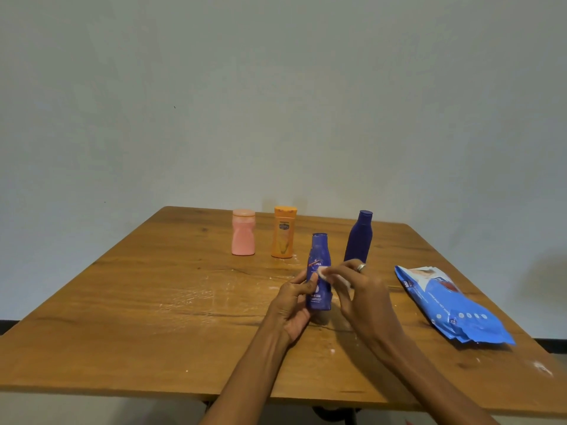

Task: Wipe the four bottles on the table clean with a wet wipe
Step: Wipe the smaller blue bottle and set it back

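Note:
My left hand grips a blue lotion bottle upright near the middle of the wooden table. My right hand, with a ring on one finger, pinches a white wet wipe against the bottle's front label. Behind it stands a taller dark blue bottle. Farther back to the left stand an orange bottle and a pink bottle, both upright and untouched.
A blue wet-wipe pack lies flat on the table's right side. White smears and specks mark the tabletop around the middle. A plain grey wall rises behind the table's far edge.

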### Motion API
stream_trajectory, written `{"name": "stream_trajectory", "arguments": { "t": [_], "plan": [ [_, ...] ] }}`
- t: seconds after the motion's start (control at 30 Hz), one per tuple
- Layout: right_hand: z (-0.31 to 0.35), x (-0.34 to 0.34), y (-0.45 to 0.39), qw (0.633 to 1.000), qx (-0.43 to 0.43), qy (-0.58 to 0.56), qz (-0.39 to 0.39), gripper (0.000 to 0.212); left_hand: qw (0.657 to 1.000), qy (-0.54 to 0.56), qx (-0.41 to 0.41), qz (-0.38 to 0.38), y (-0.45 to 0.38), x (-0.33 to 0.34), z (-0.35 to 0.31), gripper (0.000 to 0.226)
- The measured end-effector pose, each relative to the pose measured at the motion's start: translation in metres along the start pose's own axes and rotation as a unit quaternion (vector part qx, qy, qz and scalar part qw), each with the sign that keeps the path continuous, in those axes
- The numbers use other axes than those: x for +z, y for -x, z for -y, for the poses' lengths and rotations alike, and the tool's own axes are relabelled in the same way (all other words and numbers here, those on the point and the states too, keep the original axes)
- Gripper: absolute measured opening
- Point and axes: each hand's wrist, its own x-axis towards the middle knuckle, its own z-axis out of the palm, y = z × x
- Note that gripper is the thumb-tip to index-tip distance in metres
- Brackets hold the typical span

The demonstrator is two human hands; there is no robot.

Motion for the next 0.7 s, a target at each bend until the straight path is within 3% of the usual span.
{"name": "stream_trajectory", "arguments": {
  "t": [0.17,0.27,0.5,0.7],
  "plan": [
    [0.006,0.009,0.041,0.995,-0.005,0.025,0.096,0.037,0.999,-0.014,-0.006,-0.043,0.002,0.000,-0.002,0.037],
    [0.006,0.008,0.040,0.997,0.007,0.025,0.079,0.035,0.999,-0.014,-0.009,-0.040,0.002,0.001,-0.002,0.030],
    [0.000,0.005,0.000,0.998,0.055,-0.008,-0.010,0.034,1.000,-0.007,-0.014,-0.006,0.003,0.002,0.002,0.044],
    [-0.004,0.012,0.017,0.997,0.075,-0.030,0.000,0.031,1.000,0.000,-0.010,-0.021,0.001,0.000,0.002,0.047]
  ]
}}
